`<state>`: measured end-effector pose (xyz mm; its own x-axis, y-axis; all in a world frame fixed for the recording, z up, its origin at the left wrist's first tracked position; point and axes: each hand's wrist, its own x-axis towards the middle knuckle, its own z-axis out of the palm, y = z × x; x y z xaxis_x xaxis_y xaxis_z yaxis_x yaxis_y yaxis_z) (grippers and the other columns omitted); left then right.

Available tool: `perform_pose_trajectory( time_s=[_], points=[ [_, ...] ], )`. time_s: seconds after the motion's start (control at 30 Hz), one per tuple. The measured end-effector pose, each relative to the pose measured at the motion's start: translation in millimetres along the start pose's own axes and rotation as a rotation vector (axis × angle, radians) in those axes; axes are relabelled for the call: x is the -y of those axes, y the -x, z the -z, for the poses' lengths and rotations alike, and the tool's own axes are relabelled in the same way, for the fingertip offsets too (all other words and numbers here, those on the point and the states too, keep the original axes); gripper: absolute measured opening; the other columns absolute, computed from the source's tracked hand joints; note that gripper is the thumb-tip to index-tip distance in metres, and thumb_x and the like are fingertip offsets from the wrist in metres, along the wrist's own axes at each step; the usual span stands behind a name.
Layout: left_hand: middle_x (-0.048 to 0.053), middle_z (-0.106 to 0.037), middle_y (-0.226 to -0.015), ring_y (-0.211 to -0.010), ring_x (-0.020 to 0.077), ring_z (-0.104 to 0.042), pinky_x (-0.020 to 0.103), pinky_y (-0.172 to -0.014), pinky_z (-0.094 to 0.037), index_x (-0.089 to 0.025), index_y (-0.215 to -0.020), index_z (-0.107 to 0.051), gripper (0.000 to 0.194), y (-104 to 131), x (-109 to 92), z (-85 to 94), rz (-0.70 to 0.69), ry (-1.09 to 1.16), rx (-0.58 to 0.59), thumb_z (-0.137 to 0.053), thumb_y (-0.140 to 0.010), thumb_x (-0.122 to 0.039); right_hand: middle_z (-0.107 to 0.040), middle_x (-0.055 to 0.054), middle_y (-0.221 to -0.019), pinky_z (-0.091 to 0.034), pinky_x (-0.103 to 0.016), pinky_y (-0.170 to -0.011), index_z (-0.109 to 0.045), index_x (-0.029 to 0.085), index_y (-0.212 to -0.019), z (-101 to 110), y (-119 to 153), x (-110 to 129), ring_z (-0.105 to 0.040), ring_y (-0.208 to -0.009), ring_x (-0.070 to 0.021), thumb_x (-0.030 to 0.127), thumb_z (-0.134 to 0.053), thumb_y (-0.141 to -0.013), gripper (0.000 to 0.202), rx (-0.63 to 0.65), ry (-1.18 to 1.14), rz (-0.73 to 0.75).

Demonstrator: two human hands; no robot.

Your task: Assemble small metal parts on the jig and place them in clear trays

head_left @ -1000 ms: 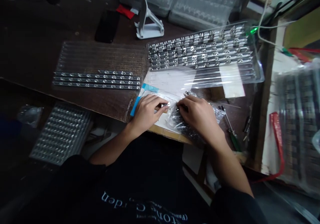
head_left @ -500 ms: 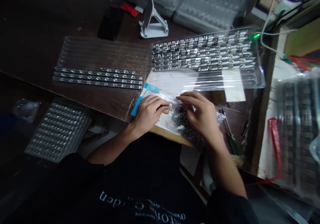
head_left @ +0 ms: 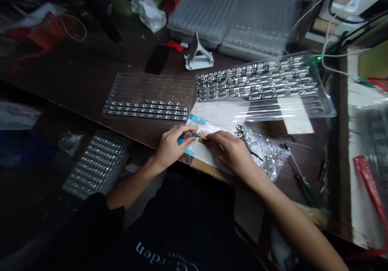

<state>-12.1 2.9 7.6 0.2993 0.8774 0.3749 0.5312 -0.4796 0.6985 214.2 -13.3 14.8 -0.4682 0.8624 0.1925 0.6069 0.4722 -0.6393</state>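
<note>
A small connector (head_left: 195, 135) with a dark face and metal shell is pinched between the thumb and fingertips of my left hand (head_left: 172, 145). Close by on its right, my right hand (head_left: 232, 150) has its fingers pressed together at the connector's end; whatever they grip is hidden. Beneath both hands lies a white sheet (head_left: 201, 153) with blue edging. Beside my right hand, a clear plastic bag (head_left: 268, 152) of small shiny metal parts rests on the table.
A clear tray (head_left: 325, 109) bears many connectors; another tray (head_left: 151, 87) holds several rows. Behind them are a phone stand (head_left: 198, 59), a dark phone (head_left: 157, 59) and stacked empty trays (head_left: 203, 16). A green-handled screwdriver (head_left: 306, 188) lies right. More filled trays (head_left: 93, 162) sit lower left.
My right hand has come left from above the bag of metal parts to the connector in my left hand. The bag is now uncovered. The camera view has shifted.
</note>
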Motion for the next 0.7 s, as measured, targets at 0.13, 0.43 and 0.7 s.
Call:
perform_pose_trajectory(
  time_s=[0.13,0.43,0.7],
  points=[
    [0.003,-0.075,-0.098,-0.093,0.0173,-0.07,0.029,-0.086,-0.054,-0.019,-0.096,-0.07,0.008,-29,20,33.4,0.014,-0.145,-0.069,-0.065,-0.092,-0.022,-0.072,-0.011,-0.103,-0.052,-0.033,-0.081,-0.066,0.016,-0.115,-1,0,1,-0.066,-0.094,-0.0219,0.009,-0.047,-0.097,0.027,0.06,0.098,0.062],
    [0.003,-0.077,-0.096,-0.092,0.02,-0.067,0.032,-0.088,-0.05,-0.021,-0.094,-0.074,0.012,-95,50,41.7,0.07,-0.29,0.124,-0.065,-0.09,-0.027,-0.07,-0.011,-0.098,-0.048,-0.034,-0.076,-0.066,0.015,-0.106,-4,-2,11,-0.061,-0.087,-0.0229,0.009,-0.049,-0.098,0.02,0.121,0.404,0.193],
    [0.004,-0.075,-0.102,-0.1,0.0214,-0.065,0.038,-0.1,-0.043,-0.02,-0.084,-0.072,0.015,-108,61,32.8,0.01,-0.406,0.233,-0.061,-0.09,-0.029,-0.069,-0.01,-0.105,-0.049,-0.033,-0.081,-0.065,0.014,-0.113,-3,-4,9,-0.061,-0.094,-0.022,0.012,-0.052,-0.099,0.019,0.109,0.281,0.105]
  ],
)
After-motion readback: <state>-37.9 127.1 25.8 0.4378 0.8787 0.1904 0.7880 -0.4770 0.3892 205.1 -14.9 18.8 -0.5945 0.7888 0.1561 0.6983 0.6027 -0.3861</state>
